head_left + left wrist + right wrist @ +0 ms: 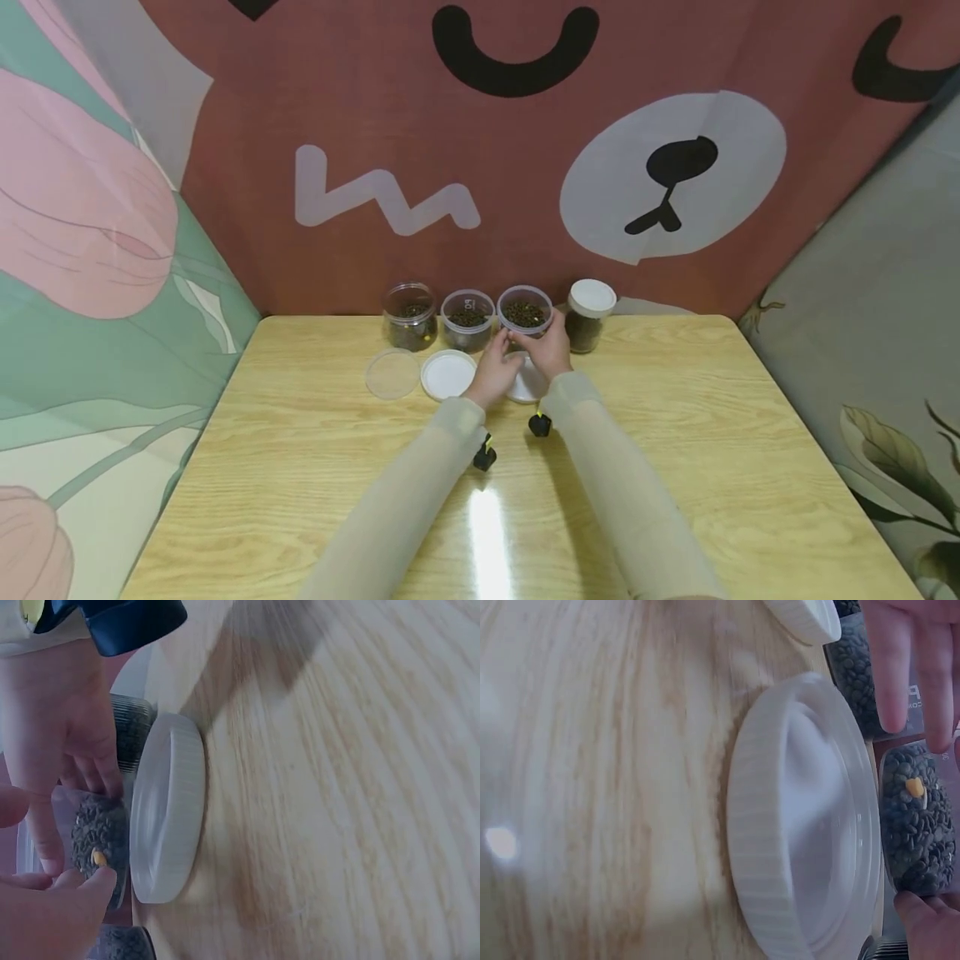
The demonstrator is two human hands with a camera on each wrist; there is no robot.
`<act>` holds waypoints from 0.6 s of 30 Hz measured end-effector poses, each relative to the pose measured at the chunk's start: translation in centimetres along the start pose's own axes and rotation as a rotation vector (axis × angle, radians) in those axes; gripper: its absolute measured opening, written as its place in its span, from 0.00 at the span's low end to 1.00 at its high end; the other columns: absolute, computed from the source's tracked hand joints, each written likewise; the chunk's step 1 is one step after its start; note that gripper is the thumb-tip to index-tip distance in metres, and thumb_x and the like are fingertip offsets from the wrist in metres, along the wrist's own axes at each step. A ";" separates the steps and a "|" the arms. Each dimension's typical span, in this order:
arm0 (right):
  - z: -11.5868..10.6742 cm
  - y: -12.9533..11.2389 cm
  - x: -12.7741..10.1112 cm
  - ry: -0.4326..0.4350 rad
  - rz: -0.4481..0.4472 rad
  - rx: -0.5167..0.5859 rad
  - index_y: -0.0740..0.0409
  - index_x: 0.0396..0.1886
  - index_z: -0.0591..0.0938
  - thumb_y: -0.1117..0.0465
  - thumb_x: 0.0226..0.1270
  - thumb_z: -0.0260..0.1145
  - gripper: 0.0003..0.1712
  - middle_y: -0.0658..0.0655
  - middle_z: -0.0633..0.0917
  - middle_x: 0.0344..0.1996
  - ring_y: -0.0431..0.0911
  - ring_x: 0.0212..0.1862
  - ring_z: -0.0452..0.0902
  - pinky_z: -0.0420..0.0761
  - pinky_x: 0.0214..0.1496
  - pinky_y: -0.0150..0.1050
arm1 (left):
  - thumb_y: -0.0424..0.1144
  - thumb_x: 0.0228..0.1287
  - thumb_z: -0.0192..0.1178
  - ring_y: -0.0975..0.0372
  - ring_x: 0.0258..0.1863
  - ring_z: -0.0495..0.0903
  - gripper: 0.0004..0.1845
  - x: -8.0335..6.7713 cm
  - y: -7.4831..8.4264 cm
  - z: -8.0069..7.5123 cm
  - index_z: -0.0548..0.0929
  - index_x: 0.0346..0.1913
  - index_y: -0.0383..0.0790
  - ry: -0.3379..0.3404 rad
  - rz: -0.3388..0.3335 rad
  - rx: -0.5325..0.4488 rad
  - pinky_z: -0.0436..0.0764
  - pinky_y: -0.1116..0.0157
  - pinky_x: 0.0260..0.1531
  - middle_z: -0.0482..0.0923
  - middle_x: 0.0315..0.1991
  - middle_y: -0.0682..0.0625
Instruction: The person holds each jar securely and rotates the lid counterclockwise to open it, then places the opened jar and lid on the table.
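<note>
Both hands meet at the third jar (525,317) from the left in a row at the back edge of the wooden counter (300,467). The left hand (493,367) has its fingers curled against the jar's left side, and the right hand (553,343) wraps the right side, so the jar sits gripped between them, its open mouth showing dark seeds. In the wrist views a single yellow grain (914,787) shows among the dark seeds behind the clear wall. Just in front of this jar, directly under the two hands, a white lid (527,383) lies flat on the counter, close beside the jar; whether they touch cannot be told. There are four jars in all: three open ones, namely the far-left jar (409,317), the second jar (468,321) and the held one, plus a fourth jar (588,315) at the right end with a white cap screwed on. Three loose lids lie in front of the row: a clear lid (392,374) at the left, another white lid (448,374) next to it, and the one beneath the hands.
</note>
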State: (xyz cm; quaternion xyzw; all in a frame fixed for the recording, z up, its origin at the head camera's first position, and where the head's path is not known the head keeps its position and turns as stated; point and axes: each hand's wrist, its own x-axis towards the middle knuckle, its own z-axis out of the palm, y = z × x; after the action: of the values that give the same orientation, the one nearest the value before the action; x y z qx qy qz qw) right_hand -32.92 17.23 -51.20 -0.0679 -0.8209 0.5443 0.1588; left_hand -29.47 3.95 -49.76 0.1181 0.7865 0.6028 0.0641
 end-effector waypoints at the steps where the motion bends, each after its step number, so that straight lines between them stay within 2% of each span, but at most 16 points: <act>1: 0.0 0.1 0.1 -0.004 0.000 -0.005 0.71 0.70 0.62 0.62 0.52 0.82 0.51 0.72 0.74 0.65 0.62 0.68 0.69 0.66 0.74 0.50 | 0.31 0.67 0.54 0.46 0.74 0.62 0.38 0.0 -0.1 0.0 0.55 0.78 0.28 -0.004 -0.001 0.002 0.64 0.54 0.72 0.56 0.76 0.31; 8: 0.1 0.6 0.6 -0.011 0.024 -0.021 0.70 0.71 0.62 0.62 0.53 0.81 0.51 0.71 0.74 0.65 0.61 0.68 0.70 0.68 0.73 0.49 | 0.31 0.68 0.54 0.47 0.74 0.62 0.38 0.4 -0.8 0.2 0.54 0.78 0.28 -0.025 0.015 0.000 0.66 0.52 0.71 0.58 0.76 0.33; 18: 0.4 1.0 0.5 -0.025 0.025 -0.032 0.68 0.72 0.63 0.61 0.51 0.82 0.52 0.69 0.73 0.66 0.61 0.69 0.68 0.65 0.75 0.50 | 0.31 0.68 0.54 0.47 0.74 0.62 0.37 0.6 -1.3 0.0 0.55 0.78 0.28 -0.024 0.005 0.006 0.65 0.51 0.71 0.58 0.76 0.33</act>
State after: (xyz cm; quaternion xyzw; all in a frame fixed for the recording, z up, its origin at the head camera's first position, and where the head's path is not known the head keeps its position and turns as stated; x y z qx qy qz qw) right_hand -33.58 17.41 -52.14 -0.0740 -0.8305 0.5339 0.1407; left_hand -30.22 3.85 -51.00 0.1273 0.7872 0.5991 0.0718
